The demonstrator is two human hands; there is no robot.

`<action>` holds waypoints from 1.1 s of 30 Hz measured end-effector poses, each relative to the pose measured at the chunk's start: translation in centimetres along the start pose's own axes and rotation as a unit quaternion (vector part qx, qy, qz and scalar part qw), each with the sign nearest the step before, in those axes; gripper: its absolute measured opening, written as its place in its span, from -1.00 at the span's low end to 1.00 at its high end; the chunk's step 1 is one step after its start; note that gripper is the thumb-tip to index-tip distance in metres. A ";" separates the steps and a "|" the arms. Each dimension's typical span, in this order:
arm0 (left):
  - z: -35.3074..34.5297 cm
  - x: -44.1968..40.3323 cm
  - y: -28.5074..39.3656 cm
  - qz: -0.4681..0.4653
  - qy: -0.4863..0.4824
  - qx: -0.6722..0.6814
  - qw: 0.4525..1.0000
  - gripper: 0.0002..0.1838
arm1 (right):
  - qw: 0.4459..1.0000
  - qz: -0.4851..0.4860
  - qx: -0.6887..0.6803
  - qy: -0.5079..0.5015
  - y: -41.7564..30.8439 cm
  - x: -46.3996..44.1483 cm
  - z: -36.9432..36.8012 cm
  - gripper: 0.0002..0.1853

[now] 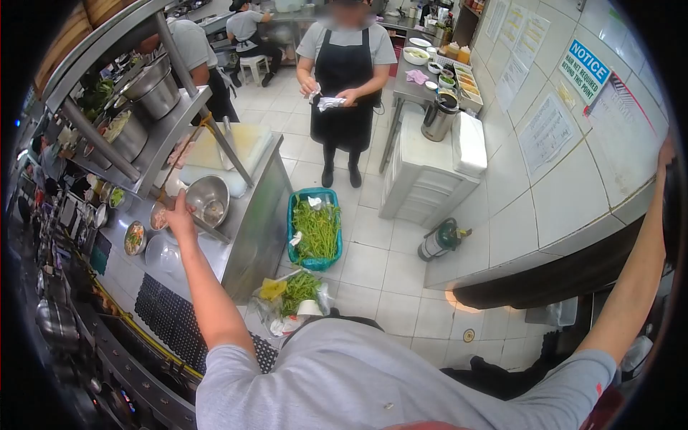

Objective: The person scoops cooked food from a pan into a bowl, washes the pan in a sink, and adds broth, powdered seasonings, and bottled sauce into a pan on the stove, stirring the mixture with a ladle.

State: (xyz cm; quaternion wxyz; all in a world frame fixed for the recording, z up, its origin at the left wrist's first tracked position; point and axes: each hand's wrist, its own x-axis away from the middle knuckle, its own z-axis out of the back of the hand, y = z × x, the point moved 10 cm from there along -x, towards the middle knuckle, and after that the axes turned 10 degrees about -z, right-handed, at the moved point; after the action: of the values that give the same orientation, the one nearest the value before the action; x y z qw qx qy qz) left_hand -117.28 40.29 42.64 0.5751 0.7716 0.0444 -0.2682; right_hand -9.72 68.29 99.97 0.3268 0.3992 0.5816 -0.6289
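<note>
My left arm reaches out over the steel counter, and my left hand (180,216) is at the near side of a steel mixing bowl (208,201). Its fingers are bent near the bowl and a shelf post; what they grip, if anything, I cannot make out. Beside it is a smaller bowl of pinkish food (159,216). A bowl of mixed vegetables (135,238) and a clear bowl (163,254) sit nearby. My right arm stretches to the far right, where my right hand (667,156) is against the wall edge, dark and partly cut off.
A teal crate of greens (315,229) is on the floor, with a bag of leafy greens (299,290) nearer me. A person in a black apron (347,79) stands ahead holding foil. A green cylinder (439,240) stands near the right wall. Two other people are at the back left.
</note>
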 end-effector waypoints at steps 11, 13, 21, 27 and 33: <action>-0.2 0.1 0.2 0.008 0.012 0.003 1.000 -0.64 | 0.957 -0.123 0.261 -0.014 9.1 -9.0 -12.1 -0.23; -0.1 0.0 -0.1 0.012 0.016 0.007 1.000 -0.64 | 0.979 -0.079 0.188 0.000 6.7 -6.5 -8.7 -0.26; 0.1 0.1 -0.2 0.003 0.033 0.010 0.999 -0.67 | 0.998 -0.004 0.050 -0.024 -1.8 1.5 1.8 -0.28; 0.0 0.0 -0.3 0.002 0.014 0.011 1.000 -0.63 | 0.963 -0.120 0.242 0.016 10.3 -9.1 -12.2 -0.27; 0.2 -0.2 -0.6 -0.013 0.017 0.010 1.000 -0.68 | 1.000 0.003 0.022 0.005 -0.5 0.6 0.7 -0.29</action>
State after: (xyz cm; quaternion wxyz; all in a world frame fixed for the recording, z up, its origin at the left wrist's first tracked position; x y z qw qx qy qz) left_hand -117.73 40.39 42.21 0.5627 0.7812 0.0616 -0.2633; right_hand -10.48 67.64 99.66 0.3172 0.4115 0.5682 -0.6381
